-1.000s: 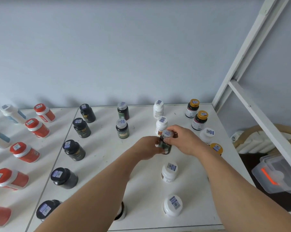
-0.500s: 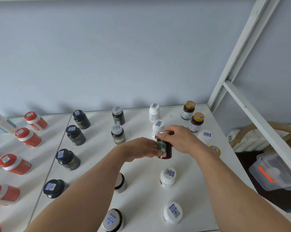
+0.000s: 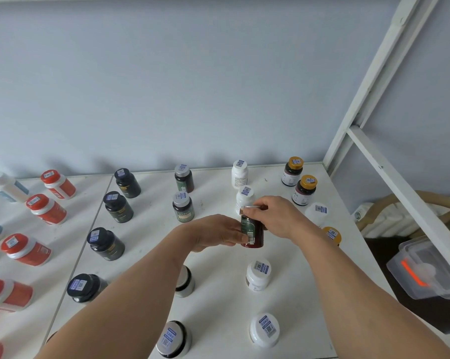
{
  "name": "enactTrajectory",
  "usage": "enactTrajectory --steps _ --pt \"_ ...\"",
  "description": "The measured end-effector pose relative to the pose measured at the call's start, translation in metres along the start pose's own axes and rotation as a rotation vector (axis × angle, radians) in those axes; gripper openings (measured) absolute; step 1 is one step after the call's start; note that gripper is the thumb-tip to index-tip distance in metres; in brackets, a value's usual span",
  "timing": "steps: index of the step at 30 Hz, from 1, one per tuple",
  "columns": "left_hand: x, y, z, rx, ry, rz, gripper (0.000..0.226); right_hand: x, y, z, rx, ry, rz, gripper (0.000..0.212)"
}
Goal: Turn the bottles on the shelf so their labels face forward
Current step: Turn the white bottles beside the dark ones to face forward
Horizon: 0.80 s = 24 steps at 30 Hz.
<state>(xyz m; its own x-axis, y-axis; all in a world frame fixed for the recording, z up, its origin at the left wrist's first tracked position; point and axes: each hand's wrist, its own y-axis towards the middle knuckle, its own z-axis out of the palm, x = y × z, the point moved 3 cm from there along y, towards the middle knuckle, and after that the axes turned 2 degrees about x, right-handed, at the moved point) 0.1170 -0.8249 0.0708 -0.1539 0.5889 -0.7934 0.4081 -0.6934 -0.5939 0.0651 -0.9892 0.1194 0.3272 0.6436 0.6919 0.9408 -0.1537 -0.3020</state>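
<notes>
Held bottle (image 3: 252, 233) dark red, green label. Shelf (image 3: 218, 301) white. Left bottles (image 3: 48, 209) orange-red. Middle bottles (image 3: 118, 207) black. Far-right caps (image 3: 295, 162) gold. Wall (image 3: 167, 86) pale blue.

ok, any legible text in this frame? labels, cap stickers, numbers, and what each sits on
None can be read.
Cap stickers, e.g. on the white-capped bottle: blue code stickers, print too small.
Dark red bottle held by the left hand and right hand: green label, text blurred.
Gold-capped bottles: label print too small.
Orange bottles: white marks, unreadable.
</notes>
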Motion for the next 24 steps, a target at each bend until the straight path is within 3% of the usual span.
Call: enactTrajectory --steps 3,8,12,24 --pt "-0.003 -0.002 0.001 -0.039 0.055 -0.008 0.034 -0.003 0.000 0.000 0.003 0.010 -0.002 0.037" --pt "-0.014 -0.003 0.001 -0.196 0.478 0.031 0.045 -0.012 -0.003 0.004 0.027 0.039 -0.013 0.040" --pt "-0.013 0.001 -0.001 -0.276 0.617 0.028 0.060 -0.019 -0.007 0.011 0.046 0.082 0.008 0.046" --pt "-0.014 0.003 -0.005 -0.282 0.702 0.044 0.058 -0.025 -0.013 0.022 0.053 0.113 0.041 0.051"
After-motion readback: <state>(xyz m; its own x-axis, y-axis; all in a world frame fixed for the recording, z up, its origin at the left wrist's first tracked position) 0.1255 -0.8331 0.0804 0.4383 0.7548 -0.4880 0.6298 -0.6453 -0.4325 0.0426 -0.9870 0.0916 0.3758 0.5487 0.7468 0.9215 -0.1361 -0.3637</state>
